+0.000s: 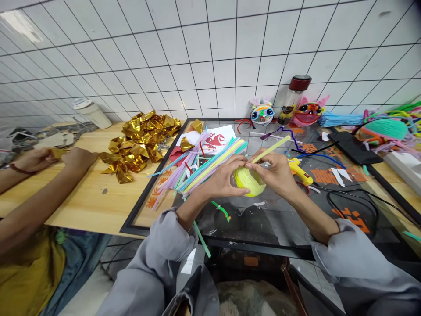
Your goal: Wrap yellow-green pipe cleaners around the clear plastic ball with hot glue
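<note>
Between my hands is a round, clear shape partly wrapped in yellow pipe cleaners (250, 184). My left hand (226, 176) is closed around its left side, thumb along the bottom. My right hand (274, 171) pinches a pale yellow pipe cleaner (269, 149) at the shape's upper edge; its free end sticks up to the right. Beside my left hand lies a bundle of pastel pipe cleaners (210, 169). A yellow hot glue gun (301, 171) rests just right of my right hand.
Two finished animal-face crafts (262, 113) and a glass bottle (292, 101) stand by the tiled wall. A black phone (355, 147) and cables lie at right. Gold folded foil paper (141, 140) is heaped at left, near a co-worker's hands (77, 158). A white cup (92, 113) leans behind.
</note>
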Motion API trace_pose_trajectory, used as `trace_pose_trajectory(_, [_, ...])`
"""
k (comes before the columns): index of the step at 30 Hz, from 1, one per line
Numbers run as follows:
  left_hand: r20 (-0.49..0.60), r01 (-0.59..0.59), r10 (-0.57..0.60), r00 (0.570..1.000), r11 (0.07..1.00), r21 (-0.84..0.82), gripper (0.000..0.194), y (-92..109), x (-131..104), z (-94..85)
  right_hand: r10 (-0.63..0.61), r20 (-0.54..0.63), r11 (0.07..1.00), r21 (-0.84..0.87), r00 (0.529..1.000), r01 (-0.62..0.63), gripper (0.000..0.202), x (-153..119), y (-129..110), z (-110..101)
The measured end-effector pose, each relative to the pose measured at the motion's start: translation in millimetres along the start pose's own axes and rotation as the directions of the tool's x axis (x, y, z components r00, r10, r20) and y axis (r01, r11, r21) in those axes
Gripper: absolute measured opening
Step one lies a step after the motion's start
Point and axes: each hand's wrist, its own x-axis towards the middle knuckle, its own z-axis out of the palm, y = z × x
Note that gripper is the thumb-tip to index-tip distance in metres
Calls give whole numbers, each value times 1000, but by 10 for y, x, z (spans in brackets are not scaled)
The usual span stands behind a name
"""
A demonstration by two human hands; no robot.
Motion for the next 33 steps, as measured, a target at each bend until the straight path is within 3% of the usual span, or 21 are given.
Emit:
trace_pose_trajectory(8, [-1, -3, 3, 1000, 1000, 18, 64, 0, 11, -12, 78, 53, 997, 12, 996, -78, 36, 101, 15, 14])
trace_pose_trajectory(16, [-18, -18, 18, 1000, 1000, -3, 65, -66, 3, -10, 107, 23, 990, 93, 994, -109, 31, -4, 1, -123])
trace_pose_trajectory(22, [-41, -16, 13, 999, 997, -71, 58, -99, -27, -18, 188, -19, 962, 203, 982, -180, 27, -57, 194, -265])
trace_pose_trajectory(25, [-1, 33, -33, 999, 995, -97, 58, -107, -56, -43, 249, -44, 960, 145, 968, -240, 22, -72, 346, -291])
trace_pose_trajectory(28, [22, 86, -85, 996, 991, -97, 57, -118, -81, -78, 272, 25, 962, -6, 962, -272, 26, -110, 413, -260])
trace_pose_trajectory(33, [43, 109, -105, 994, 988, -110, 59, -154, -102, -89, 189, 136, 967, -199, 972, -161, 36, -206, 334, -145])
